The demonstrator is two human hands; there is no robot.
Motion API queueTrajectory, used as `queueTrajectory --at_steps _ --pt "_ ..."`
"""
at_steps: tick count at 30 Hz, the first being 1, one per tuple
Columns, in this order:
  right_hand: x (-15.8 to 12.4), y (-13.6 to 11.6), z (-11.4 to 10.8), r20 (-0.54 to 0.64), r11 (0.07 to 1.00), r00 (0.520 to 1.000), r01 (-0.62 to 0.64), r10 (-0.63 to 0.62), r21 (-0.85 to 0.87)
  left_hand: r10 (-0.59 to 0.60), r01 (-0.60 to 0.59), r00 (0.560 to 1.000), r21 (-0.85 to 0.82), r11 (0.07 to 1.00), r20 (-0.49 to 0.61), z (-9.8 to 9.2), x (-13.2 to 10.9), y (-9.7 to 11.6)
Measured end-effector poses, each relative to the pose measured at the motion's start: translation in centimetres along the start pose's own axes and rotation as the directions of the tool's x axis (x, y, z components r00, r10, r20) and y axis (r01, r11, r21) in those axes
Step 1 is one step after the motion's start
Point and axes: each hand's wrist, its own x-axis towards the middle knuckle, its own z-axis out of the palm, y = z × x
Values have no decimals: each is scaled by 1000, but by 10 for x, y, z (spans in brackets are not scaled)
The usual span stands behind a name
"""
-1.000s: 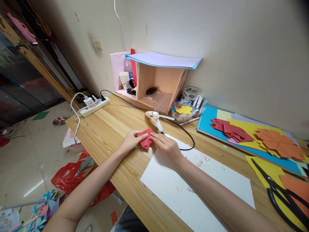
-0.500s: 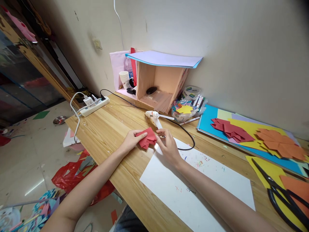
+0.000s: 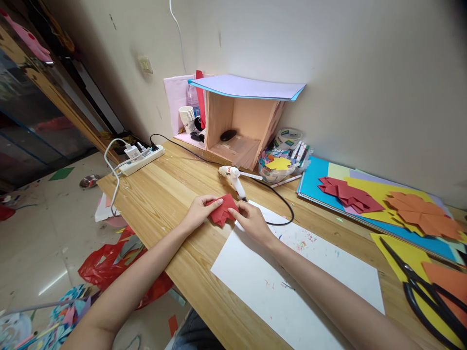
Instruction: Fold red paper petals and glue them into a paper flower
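Observation:
Between my hands is a folded red paper piece [image 3: 223, 208] with cut, pointed lower edges, held just above the wooden table. My left hand [image 3: 200, 211] pinches its left side, thumb on top. On its right side, my right hand [image 3: 251, 218] grips the edge between thumb and fingers. Just behind the paper stands a white hot glue gun [image 3: 233, 178], its nozzle toward the left. A white sheet [image 3: 299, 272] with coloured marks lies beneath my right forearm.
A power strip [image 3: 143, 160] sits at the table's left end. Behind are an open box [image 3: 251, 114] and a tub of paper scraps [image 3: 277, 167]. To the right lie paper sheets [image 3: 310, 180], red cut-outs [image 3: 348, 195], orange cut-outs [image 3: 419, 211] and black scissors [image 3: 412, 278].
My right hand has closed in on the red paper's right side, its thumb now further over the paper. My left hand keeps its hold in nearly the same place.

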Motion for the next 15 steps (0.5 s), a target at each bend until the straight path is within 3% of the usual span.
queueTrajectory --at_steps 4,15 --pt "0 -2 -1 4 1000 1000 -10 11 -12 -7 6 999 -20 1000 -40 -1 1 -1" --pt "0 -1 0 -56 996 997 -54 50 -73 -18 17 1000 -50 999 -16 -3 0 1"
